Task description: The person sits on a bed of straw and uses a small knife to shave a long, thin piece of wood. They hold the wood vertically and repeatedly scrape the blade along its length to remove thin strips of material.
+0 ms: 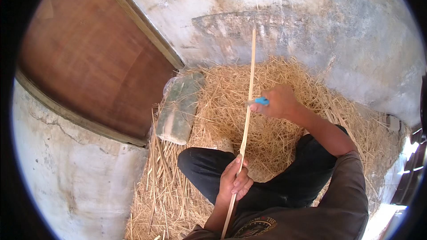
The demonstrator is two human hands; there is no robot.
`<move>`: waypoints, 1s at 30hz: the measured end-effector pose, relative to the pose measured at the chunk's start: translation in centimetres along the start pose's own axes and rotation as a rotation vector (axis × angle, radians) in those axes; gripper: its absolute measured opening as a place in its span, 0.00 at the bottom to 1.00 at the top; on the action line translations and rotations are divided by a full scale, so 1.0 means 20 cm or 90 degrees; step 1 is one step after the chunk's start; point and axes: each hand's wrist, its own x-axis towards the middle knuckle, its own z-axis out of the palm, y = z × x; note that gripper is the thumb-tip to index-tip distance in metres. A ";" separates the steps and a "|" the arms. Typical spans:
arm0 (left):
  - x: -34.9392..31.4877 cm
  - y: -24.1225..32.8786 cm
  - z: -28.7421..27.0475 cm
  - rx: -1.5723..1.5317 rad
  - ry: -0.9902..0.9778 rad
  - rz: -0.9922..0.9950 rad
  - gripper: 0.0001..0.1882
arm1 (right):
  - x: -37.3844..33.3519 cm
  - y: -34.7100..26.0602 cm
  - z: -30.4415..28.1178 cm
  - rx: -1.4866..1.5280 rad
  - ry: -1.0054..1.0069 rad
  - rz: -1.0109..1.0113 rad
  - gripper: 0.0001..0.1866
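A long, pale strip of split wood or bamboo (251, 71) runs up from my lap toward the wall. Near its lower part, my left hand (235, 178) is closed around it, fingers wrapped over. Higher up, my right hand (280, 101) grips a small knife with a blue handle (261, 101). The short blade lies against the strip or just in front of it; I cannot tell which. Most of the knife's handle is hidden in my fingers.
Straw-like shavings (222, 86) cover the floor around my crossed legs (204, 164). A greenish block-shaped bundle (180, 109) lies to the left, beside a brown door (98, 58). A stained, whitish wall (289, 26) stands ahead. Longer strips (155, 169) lie at the left.
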 end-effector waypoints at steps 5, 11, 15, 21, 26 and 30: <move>-0.03 -0.04 0.05 0.067 0.062 -0.010 0.14 | -0.20 -0.16 -0.02 0.094 -0.106 -0.098 0.41; 0.03 0.01 0.06 0.112 0.057 0.000 0.14 | -0.10 -0.09 0.00 0.072 -0.053 -0.131 0.40; -0.01 0.02 0.07 0.115 0.057 -0.009 0.14 | 0.01 0.04 0.03 0.087 0.017 0.053 0.39; -0.02 0.00 0.02 0.088 0.058 -0.008 0.16 | -0.07 0.00 0.09 0.093 0.002 -0.070 0.36; 0.00 0.00 -0.01 -0.043 0.000 -0.031 0.16 | -0.07 -0.06 0.04 0.112 -0.038 -0.113 0.36; -0.02 -0.03 0.00 -0.070 -0.020 -0.048 0.16 | 0.00 0.11 0.12 0.080 0.073 0.010 0.36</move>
